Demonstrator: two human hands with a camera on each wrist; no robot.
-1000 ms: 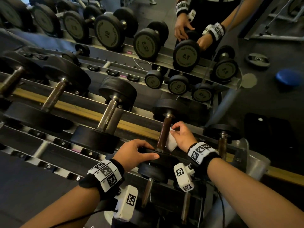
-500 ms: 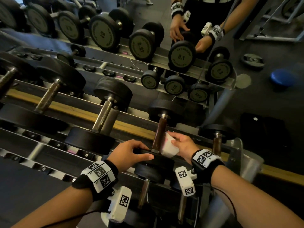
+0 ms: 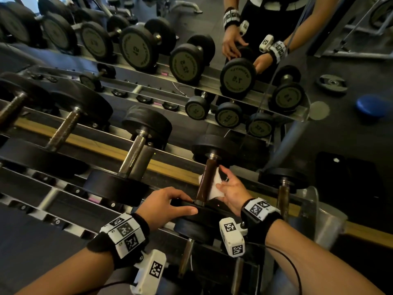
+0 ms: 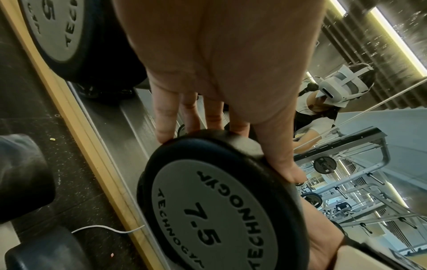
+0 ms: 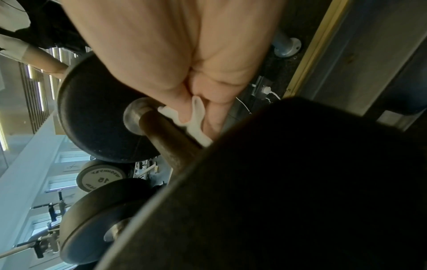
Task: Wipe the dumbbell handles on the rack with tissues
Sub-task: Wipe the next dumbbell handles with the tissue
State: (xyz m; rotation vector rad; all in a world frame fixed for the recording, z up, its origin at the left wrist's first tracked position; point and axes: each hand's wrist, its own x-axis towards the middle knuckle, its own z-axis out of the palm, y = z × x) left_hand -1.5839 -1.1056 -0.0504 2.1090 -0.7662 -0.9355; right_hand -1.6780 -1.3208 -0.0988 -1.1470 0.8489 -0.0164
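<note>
A dumbbell rack (image 3: 89,158) is seen from above, set against a mirror in which the rack and the person's arms are reflected. The dumbbell marked 7.5 (image 4: 215,215) is lying on the near tier of the rack, second from the right end, with its dark brown handle (image 3: 205,179) running from near to far.

The left hand (image 3: 163,204) is laid over the near weight head of this dumbbell; in the left wrist view the fingers (image 4: 164,118) are curled over the rim of the head and the thumb is pressed along its right edge, so the head is gripped.

The right hand (image 3: 230,188) is held at the right side of the handle. A folded white tissue (image 3: 213,186) is pinched between its thumb and fingers and is pressed against the handle, roughly at mid length; a corner of the tissue is seen past the left side of the handle. In the right wrist view the tissue (image 5: 191,118) is seen crumpled between fingers and bar, touching the metal just near of the far collar.

To the left, heavier dumbbells (image 3: 136,150) are racked in a row; one smaller dumbbell (image 3: 284,188) is racked to the right
</note>
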